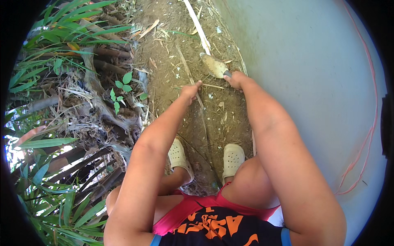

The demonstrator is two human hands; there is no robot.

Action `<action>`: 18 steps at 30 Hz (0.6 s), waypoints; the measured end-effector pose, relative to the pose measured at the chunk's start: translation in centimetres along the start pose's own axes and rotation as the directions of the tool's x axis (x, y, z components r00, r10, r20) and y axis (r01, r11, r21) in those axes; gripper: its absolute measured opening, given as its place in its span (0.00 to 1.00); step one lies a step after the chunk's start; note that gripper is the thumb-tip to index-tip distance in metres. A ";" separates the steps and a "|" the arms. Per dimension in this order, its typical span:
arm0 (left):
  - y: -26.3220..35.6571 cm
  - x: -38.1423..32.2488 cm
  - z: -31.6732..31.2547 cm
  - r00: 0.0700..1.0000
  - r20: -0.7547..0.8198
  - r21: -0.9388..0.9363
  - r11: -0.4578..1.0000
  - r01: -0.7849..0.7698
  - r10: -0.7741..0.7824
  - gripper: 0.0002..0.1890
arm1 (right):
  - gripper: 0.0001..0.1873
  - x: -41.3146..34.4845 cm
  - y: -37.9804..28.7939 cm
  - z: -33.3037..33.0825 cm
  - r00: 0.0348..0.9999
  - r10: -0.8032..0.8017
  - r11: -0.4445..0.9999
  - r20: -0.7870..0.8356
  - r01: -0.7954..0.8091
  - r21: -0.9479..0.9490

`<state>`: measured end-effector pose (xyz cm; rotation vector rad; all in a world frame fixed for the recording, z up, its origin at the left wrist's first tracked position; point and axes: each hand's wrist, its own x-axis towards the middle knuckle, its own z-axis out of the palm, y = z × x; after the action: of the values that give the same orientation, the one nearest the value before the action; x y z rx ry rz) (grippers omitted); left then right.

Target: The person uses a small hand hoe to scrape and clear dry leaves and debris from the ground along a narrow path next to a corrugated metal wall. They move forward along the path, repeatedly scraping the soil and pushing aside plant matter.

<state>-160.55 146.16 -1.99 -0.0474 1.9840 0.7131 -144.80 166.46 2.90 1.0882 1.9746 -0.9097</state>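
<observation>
My right hand grips the dark handle of a small trowel. Its pointed metal blade is coated with pale soil and lies low over the dirt, aimed up and left. The tip is close to the lower end of a long whitish strip, perhaps split bamboo. My left hand is low over the ground, fingers curled, at a long dry stalk. A thin twig lies between the two hands. Whether the left fingers hold the stalk or the twig is hidden.
I crouch on a bare dirt strip, feet in cream clogs. At left are bamboo roots and leafy shoots. A smooth grey expanse, seemingly murky water, borders the right, with a pink rope across it.
</observation>
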 end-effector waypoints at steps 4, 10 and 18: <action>0.4 0.1 0.1 0.987 0.088 0.073 0.988 -0.139 0.133 0.24 | 0.33 0.3 0.3 0.0 0.996 0.006 0.998 -0.094 -0.011 -0.057; -1.1 0.1 -1.4 0.968 0.079 0.104 0.964 -0.245 0.238 0.25 | 0.29 -0.6 -0.8 0.2 0.989 0.020 0.997 -0.148 -0.032 -0.077; 0.9 -3.1 -1.3 0.976 0.072 0.095 0.973 -0.212 0.206 0.24 | 0.28 -1.0 0.0 0.3 0.980 0.012 0.995 -0.196 -0.033 -0.099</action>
<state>-160.31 145.47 1.38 0.2454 1.9812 0.7367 -144.36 165.79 3.51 1.1763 2.1383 -0.7038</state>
